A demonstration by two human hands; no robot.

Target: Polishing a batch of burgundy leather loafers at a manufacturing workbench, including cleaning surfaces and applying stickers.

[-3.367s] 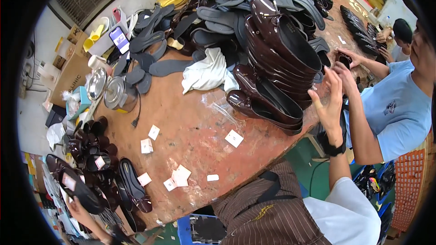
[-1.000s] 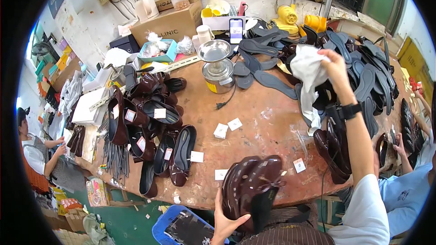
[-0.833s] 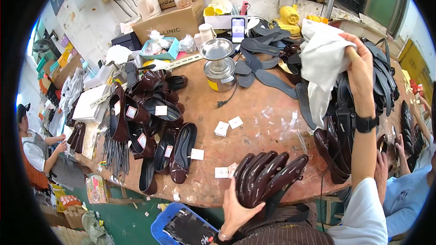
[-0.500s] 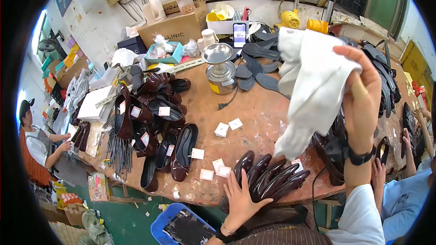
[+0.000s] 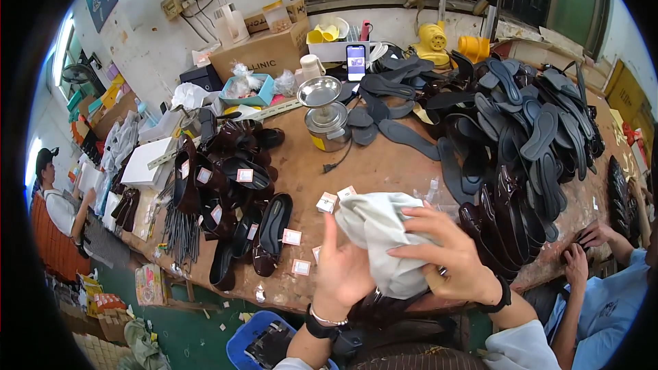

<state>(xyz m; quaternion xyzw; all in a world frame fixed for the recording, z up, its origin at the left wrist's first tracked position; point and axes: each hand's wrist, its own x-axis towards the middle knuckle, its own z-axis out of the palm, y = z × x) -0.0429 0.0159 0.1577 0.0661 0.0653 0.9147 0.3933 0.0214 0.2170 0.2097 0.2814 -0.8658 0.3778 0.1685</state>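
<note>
A crumpled pale cloth (image 5: 384,233) hangs between my hands over the table's near edge. My right hand (image 5: 449,253) grips it from the right, fingers bent over its upper side. On its left, my left hand (image 5: 346,274) has the thumb stretched up and apart, palm against the cloth; its other fingers are hidden behind the fabric. Under the cloth, glossy dark brown shoes (image 5: 377,307) show only in part.
Dark shoes with tags (image 5: 250,178) are piled at left. Black insoles (image 5: 541,130) and more brown shoes (image 5: 504,216) cover the right. A metal tin with a dish (image 5: 327,123) stands mid-table. A blue bin (image 5: 240,349) sits below. A co-worker's hands (image 5: 579,257) are at right.
The cloth has come down and left from its raised place at right, in my right hand. My left hand has lifted off the glossy shoes and turned palm-up against the cloth.
</note>
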